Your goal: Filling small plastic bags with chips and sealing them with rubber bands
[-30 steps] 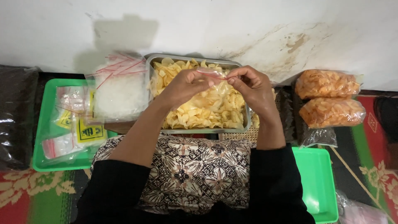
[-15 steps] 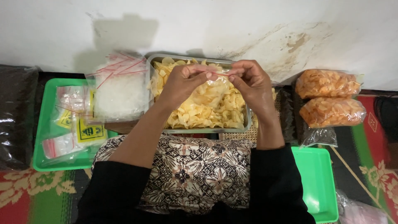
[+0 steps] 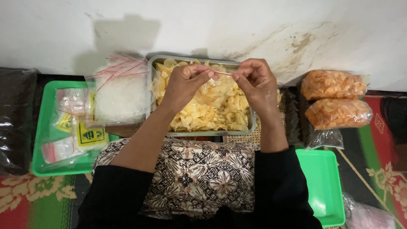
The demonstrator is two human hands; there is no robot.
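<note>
Left hand and right hand each pinch one end of the red zip strip of a clear plastic bag, held above the metal tray of pale chips. Sealing well probably calls for level, even pressure along the strip. Against the frame a second earlier, both hands are slightly higher and the strip tauter.

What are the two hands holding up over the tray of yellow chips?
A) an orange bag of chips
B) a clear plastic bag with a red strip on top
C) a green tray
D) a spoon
B: the left hand and right hand pinch the red-striped top of a clear plastic bag above the metal tray of yellow chips.
</note>
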